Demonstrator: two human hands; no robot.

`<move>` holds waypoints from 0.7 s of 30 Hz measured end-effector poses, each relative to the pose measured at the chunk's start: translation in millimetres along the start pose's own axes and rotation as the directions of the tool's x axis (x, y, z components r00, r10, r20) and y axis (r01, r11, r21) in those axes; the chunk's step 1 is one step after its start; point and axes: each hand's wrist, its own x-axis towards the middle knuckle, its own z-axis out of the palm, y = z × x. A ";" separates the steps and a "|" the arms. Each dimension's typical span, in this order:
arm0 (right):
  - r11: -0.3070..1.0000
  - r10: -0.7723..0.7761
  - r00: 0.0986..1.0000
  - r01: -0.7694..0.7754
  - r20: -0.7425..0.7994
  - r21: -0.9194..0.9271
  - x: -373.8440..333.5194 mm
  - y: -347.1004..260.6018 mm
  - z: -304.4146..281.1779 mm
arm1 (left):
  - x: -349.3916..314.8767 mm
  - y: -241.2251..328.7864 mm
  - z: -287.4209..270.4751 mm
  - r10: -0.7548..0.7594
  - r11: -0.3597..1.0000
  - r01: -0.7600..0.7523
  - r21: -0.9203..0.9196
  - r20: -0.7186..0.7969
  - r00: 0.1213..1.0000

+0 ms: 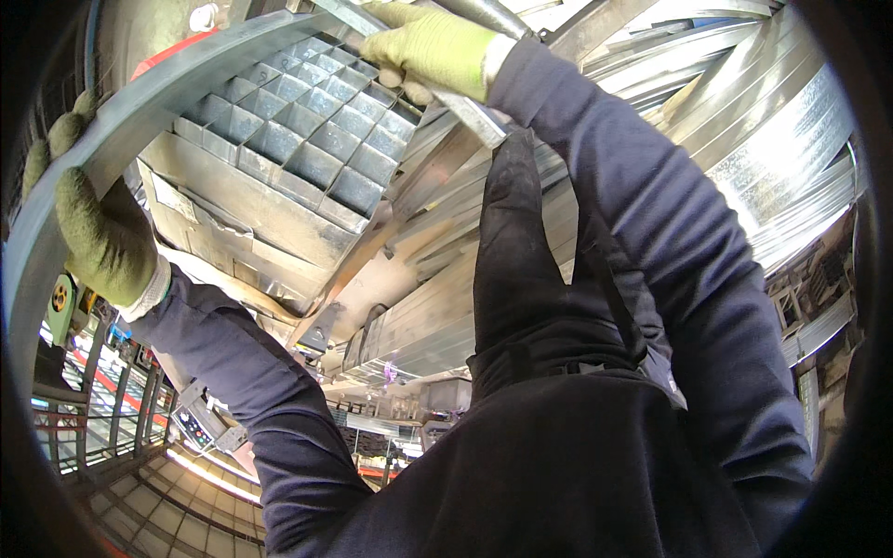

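Observation:
My left hand (107, 232), in a yellow-green knit glove, grips a long grey metal profile (139, 102) at the left. Its fingers reach round the far side and the thumb lies on the near side. The profile looks bowed near the picture's rim and runs up to the top. My right hand (433, 51), gloved alike, is closed round a narrower light metal bar (470, 116) at the top. That bar slants down to the right, ending near my dark-trousered knee. Whether bar and profile touch beyond the top edge cannot be seen.
Below the profile stands a metal bin with a grid of square compartments (339, 139). Long metal strips (716, 84) are stacked at the right. More long profiles (419, 321) lie by my legs. A control panel with buttons (193, 426) is at the lower left.

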 end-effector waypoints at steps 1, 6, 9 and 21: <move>0.999 -0.022 0.999 0.020 -0.048 -0.050 -2.4 -4.7 -3.3 | 2.7 0.4 1.5 -0.015 1.000 0.014 0.020 0.018 1.000; 0.985 -0.146 0.978 0.158 -0.148 0.073 -15.5 -25.9 -19.9 | 34.0 -7.3 -0.1 -0.076 0.997 0.075 0.012 0.081 0.994; 0.981 -0.178 0.975 0.187 -0.135 0.056 -23.7 -29.9 -18.7 | 47.6 -15.5 -8.9 -0.101 0.995 0.100 0.018 0.070 0.992; 0.978 -0.177 0.963 0.195 -0.201 0.073 -6.1 -45.4 -19.3 | 34.8 -26.5 -25.7 -0.115 0.993 0.115 -0.020 0.018 0.993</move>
